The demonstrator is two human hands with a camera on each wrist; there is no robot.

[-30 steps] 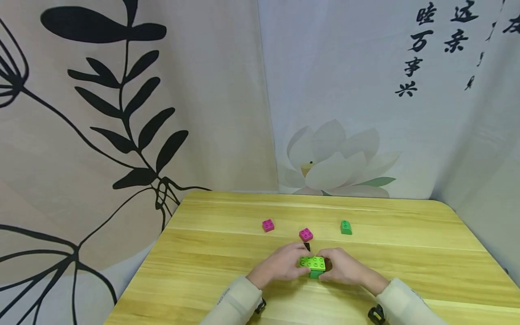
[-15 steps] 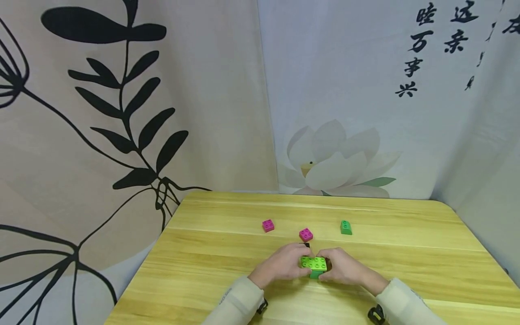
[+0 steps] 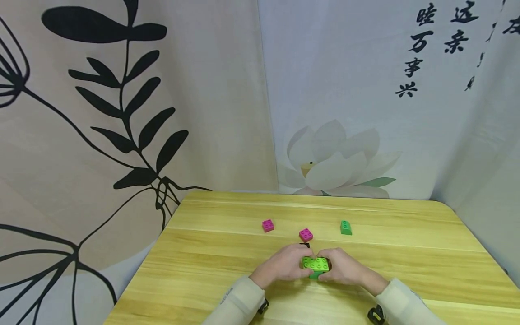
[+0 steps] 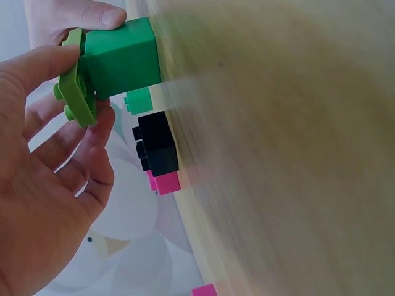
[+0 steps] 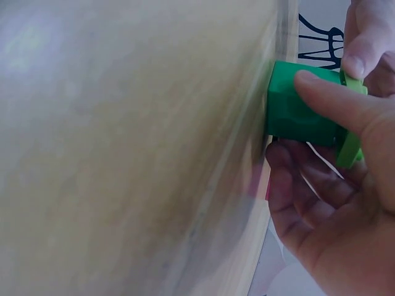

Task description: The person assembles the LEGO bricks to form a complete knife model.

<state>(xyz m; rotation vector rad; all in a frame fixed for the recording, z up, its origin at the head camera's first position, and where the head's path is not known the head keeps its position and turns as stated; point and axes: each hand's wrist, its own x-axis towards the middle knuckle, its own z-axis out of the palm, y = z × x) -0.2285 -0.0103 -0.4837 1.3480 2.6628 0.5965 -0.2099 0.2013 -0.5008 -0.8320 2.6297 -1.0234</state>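
A lime studded plate (image 3: 315,263) lies over a dark green block (image 3: 316,275) between the two hands. My left hand (image 3: 283,264) pinches the plate from the left; in the left wrist view its thumb is against the lime plate (image 4: 79,92). My right hand (image 3: 344,267) grips the green block, its thumb across the side of the green block (image 5: 299,108) in the right wrist view. The block's underside meets the wooden surface. Whether plate and block are fully joined, I cannot tell.
Beyond the hands on the wooden table (image 3: 211,262) are two pink bricks (image 3: 268,225) (image 3: 306,234) and a small green brick (image 3: 346,227). A black brick (image 4: 158,143) stands just past the left hand. Behind the table hangs a printed curtain (image 3: 227,113).
The lime plate has shifted slightly to the right over the green block, and the left hand has moved slightly right with it. The right hand has stayed nearly still.
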